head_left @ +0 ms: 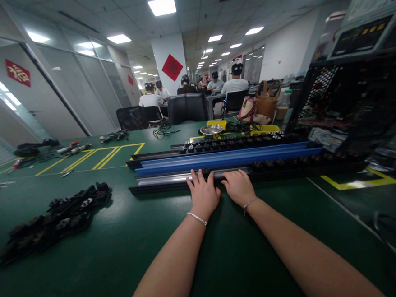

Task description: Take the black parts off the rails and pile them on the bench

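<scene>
My left hand (pixel 204 194) lies over the near edge of a long black rail (pixel 160 187), its fingers spread across the silvery channel (pixel 166 179). A small black part (pixel 205 170) sits in the channel by those fingertips. Close beside it, my right hand (pixel 239 187) is closed over the same rail, fingers together and bent; what lies under them is hidden. To the right of this hand, a row of small dark parts (pixel 287 162) lines the rail. Behind it lie a blue rail (pixel 226 158) and another black rail carrying several dark parts (pixel 231 142).
Black toothed strips (pixel 57 217) lie on the green table (pixel 151 251) at left. Behind the rails stands a metal bowl (pixel 211 129) near yellow trays (pixel 216 123) and cables. An open computer case (pixel 346 88) rises at right. Several people sit in the background.
</scene>
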